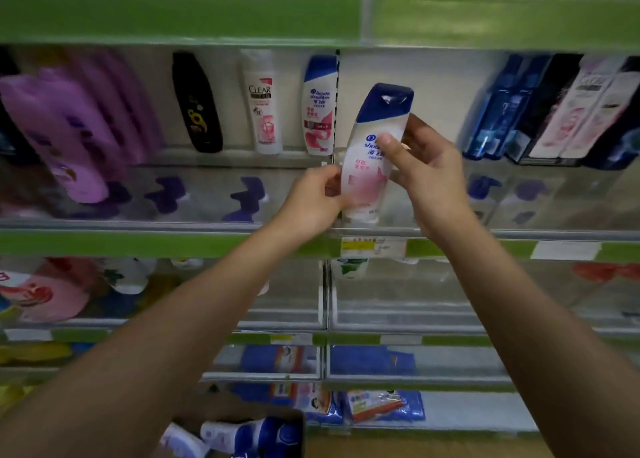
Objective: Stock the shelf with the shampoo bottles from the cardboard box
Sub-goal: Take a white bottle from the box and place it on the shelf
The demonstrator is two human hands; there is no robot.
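Both my hands hold one white shampoo bottle [372, 167] with a blue cap and pink label, upright and slightly tilted in front of the middle shelf [138, 225]. My left hand [315, 201] grips its lower left side. My right hand [426, 170] grips the right side, thumb across the label. A matching bottle [318, 106] stands at the back of the shelf, just left of it. The cardboard box [263, 419] sits at the bottom of the view with several white and blue bottles [242, 435] lying inside.
On the same shelf stand a white Clear bottle [262, 104], a black bottle [197, 103], purple bottles [65, 135] at left and dark blue, black and pink bottles [554, 111] at right. A green-edged shelf [180, 18] hangs overhead. Lower shelves hold packets.
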